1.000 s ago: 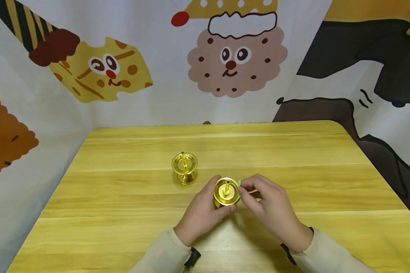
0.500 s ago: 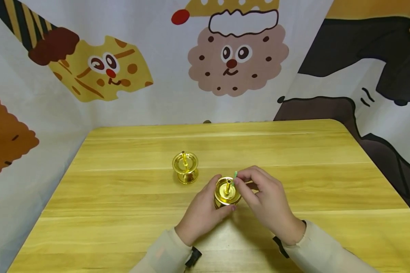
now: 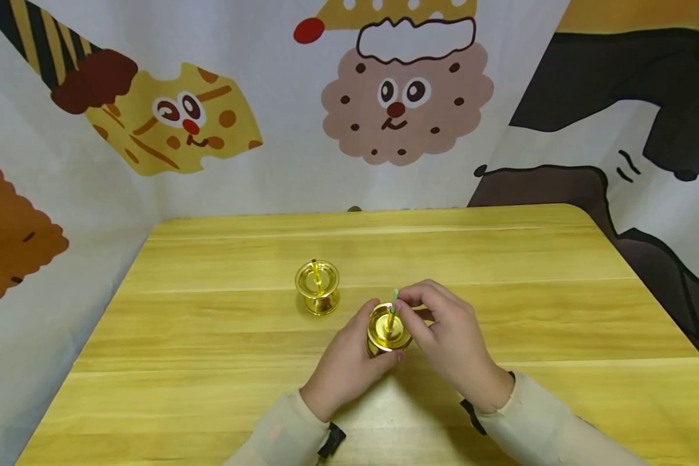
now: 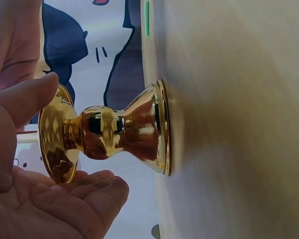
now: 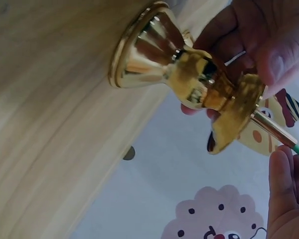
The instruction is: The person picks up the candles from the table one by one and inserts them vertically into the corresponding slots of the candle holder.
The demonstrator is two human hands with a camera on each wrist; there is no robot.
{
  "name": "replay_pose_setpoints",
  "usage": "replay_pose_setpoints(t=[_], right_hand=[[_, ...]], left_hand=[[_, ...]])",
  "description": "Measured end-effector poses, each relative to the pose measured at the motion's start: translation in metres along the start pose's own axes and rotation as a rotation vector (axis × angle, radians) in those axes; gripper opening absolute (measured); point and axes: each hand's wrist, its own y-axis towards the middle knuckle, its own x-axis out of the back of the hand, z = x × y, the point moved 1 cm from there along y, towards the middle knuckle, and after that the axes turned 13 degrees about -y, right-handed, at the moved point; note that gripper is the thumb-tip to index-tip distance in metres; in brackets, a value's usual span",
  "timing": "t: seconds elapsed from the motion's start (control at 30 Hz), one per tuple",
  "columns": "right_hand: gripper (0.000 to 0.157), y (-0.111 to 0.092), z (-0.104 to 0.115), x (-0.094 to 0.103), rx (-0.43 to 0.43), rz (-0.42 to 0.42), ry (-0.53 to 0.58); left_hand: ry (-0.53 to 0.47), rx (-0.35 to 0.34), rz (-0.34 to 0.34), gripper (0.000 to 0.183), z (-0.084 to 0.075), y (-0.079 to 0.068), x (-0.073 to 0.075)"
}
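- Head view is showing a white cloth backdrop [image 3: 285, 175] running from 9 o'clock over 12 to 3 o'clock and bearing printed cartoon biscuits and cheese.
- A yellow wood-grain table [image 3: 180, 362] is spreading below it, the backdrop hanging beyond its far edge.
- A beige cloth sleeve [image 3: 279, 427] is reaching in from 7 o'clock, a black strap [image 3: 331, 441] showing near its cuff.
- A shiny gold metal candlestick with a round dish and thin upright tube [image 3: 318, 288] is standing alone on the table, at 10 o'clock from the hands' work and near it.
- The left hand [image 3: 349, 366] is gripping a second candlestick of the same gold metal [image 3: 387, 330] from 8 o'clock, thumb and fingers holding its dish between them.
- That second candlestick is standing upright, its base apparently resting on the table in the left wrist view.
- A thin green stick [image 3: 395, 295] is meeting the top of its tube; whether it is entering the tube, one cannot tell.
- The right hand [image 3: 445, 343] is pinching the green stick between thumb and fingertips, coming from 4 o'clock.
- Another beige sleeve [image 3: 550, 421] is following behind it at 5 o'clock.
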Motion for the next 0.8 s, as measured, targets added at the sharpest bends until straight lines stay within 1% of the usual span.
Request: replay_pose_setpoints(t=[0.03, 0.13, 0.33, 0.53, 0.8], right_hand=[[0.008, -0.0009, -0.0007, -0.0006, -0.004, 0.007, -0.001], [0.003, -0.0039, -0.0028, -0.0023, -0.016, 0.024, -0.005], [0.016, -0.0064, -0.0042, -0.0042, -0.023, 0.027, -0.013], [0.01, -0.0069, -0.0046, -0.0047, -0.019, 0.031, -0.019], [0.016, -0.0053, -0.0047, -0.0047, -0.016, 0.047, -0.023]], left_hand=[[0.001, 0.0, 0.001, 0.082, 0.0003, 0.0001, -0.0003], [0.003, 0.001, 0.002, 0.083, 0.0004, 0.0001, -0.0009], [0.005, 0.007, -0.002, 0.082, -0.0008, -0.0006, -0.0013], [0.013, 0.008, -0.005, 0.083, -0.0008, -0.0007, -0.0016], [0.004, 0.01, -0.002, 0.082, 0.0, 0.0004, -0.0009]])
